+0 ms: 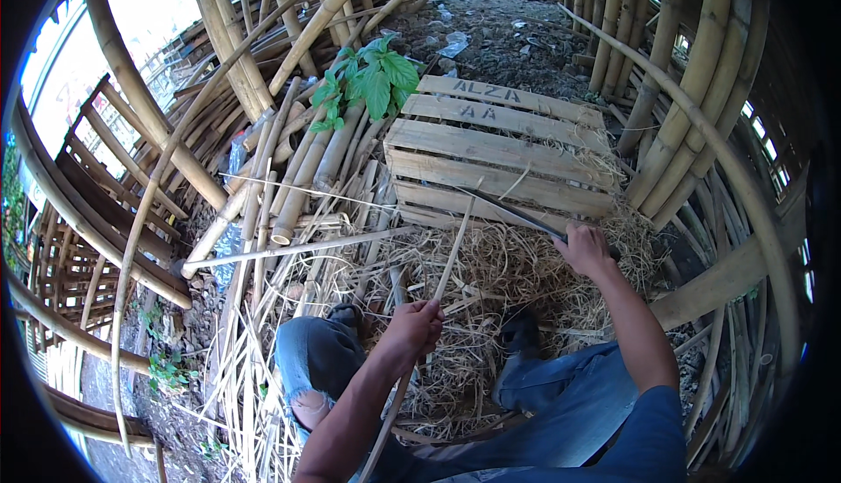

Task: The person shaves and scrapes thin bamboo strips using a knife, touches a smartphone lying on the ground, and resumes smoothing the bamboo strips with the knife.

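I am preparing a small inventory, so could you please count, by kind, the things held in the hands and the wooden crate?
Knife: 1, in the right hand
Stick: 1, in the left hand
Wooden crate: 1
Total: 3

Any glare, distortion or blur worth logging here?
Head view: daylight blows out white behind the bamboo poles at upper left; head view: poles bend toward the rim, corners black; head view: left hand, pale strip, right hand and dark blade look reasonably sharp.

bamboo poles (701, 63) and shavings (526, 268) mark a workshop.
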Tool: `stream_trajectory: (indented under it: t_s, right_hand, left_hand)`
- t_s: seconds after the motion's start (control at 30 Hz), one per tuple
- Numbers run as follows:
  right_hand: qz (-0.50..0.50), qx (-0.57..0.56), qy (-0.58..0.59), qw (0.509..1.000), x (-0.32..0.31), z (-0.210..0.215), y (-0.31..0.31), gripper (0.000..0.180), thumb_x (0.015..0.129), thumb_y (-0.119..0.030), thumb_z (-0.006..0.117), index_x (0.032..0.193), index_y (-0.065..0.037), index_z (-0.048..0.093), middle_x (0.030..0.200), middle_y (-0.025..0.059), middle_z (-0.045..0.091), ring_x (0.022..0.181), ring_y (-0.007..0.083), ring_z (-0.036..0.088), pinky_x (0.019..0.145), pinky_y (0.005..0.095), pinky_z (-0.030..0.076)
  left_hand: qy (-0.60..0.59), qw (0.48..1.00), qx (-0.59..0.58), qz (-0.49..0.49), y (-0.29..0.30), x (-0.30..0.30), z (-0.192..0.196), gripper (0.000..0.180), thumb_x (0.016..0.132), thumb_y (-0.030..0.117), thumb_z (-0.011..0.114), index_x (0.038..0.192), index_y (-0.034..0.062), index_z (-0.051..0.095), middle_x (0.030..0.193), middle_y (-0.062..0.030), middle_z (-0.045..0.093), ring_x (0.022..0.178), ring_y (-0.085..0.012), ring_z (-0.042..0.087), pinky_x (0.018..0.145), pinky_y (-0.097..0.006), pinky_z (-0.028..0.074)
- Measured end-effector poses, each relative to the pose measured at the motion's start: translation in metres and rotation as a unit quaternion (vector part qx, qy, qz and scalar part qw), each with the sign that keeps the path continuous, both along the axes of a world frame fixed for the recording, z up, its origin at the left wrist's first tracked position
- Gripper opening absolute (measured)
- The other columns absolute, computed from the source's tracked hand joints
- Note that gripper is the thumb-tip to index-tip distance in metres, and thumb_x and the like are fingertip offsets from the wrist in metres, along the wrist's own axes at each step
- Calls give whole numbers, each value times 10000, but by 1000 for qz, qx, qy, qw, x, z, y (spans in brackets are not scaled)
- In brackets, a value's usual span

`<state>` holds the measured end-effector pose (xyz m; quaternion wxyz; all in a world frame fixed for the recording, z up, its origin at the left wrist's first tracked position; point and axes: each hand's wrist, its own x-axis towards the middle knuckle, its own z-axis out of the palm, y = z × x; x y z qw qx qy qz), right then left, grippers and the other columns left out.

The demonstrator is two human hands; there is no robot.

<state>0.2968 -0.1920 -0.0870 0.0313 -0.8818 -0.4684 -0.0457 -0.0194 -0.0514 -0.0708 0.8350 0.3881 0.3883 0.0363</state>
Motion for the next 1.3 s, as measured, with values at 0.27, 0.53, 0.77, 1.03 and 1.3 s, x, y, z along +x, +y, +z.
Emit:
stream_trajectory:
  t_s: [0.27, 0.53, 0.77, 1.03, 1.3]
  right_hand:
    - [-8, 64, 4, 998, 5, -3, -4, 391, 865, -390, 517, 830, -3, 563, 692, 213, 628, 696, 380, 631, 687, 467, 496]
    - [10, 87, -9, 996, -6, -7, -4, 387, 853, -382, 528, 796, -1, 572, 614, 208, 611, 602, 376, 628, 591, 459, 508]
    - [119, 137, -46, 982, -19, -15, -10, 318, 816, -342, 595, 758, -30, 565, 589, 169, 609, 519, 318, 623, 492, 423, 499]
    - [74, 45, -43, 995, 24, -14, -5, 316, 820, -342, 597, 809, -29, 553, 664, 172, 625, 590, 322, 631, 547, 431, 504]
    - [-55, 46, 14, 997, 4, -1, 0, 377, 845, -403, 553, 835, -27, 571, 725, 206, 637, 742, 368, 643, 664, 464, 511]
  left_hand:
    - [19, 999, 37, -14, -4, -3, 13, 268, 988, 241, 375, 804, 70, 468, 526, 49, 335, 384, -56, 266, 346, -228, 196]
    - [14, 1000, 22, -4, -4, -5, 15, 269, 986, 238, 379, 796, 67, 463, 517, 53, 313, 385, -53, 252, 342, -226, 190]
    - [0, 1000, 23, 1, -4, -6, 14, 265, 984, 238, 388, 799, 64, 465, 524, 53, 318, 394, -54, 254, 348, -223, 187]
    - [-12, 999, 33, -20, -3, -6, 11, 266, 988, 241, 374, 812, 67, 470, 550, 48, 369, 403, -56, 287, 358, -223, 222]
    - [-8, 999, 42, 1, -2, -8, 13, 267, 987, 242, 381, 812, 60, 468, 524, 51, 333, 387, -55, 273, 351, -220, 202]
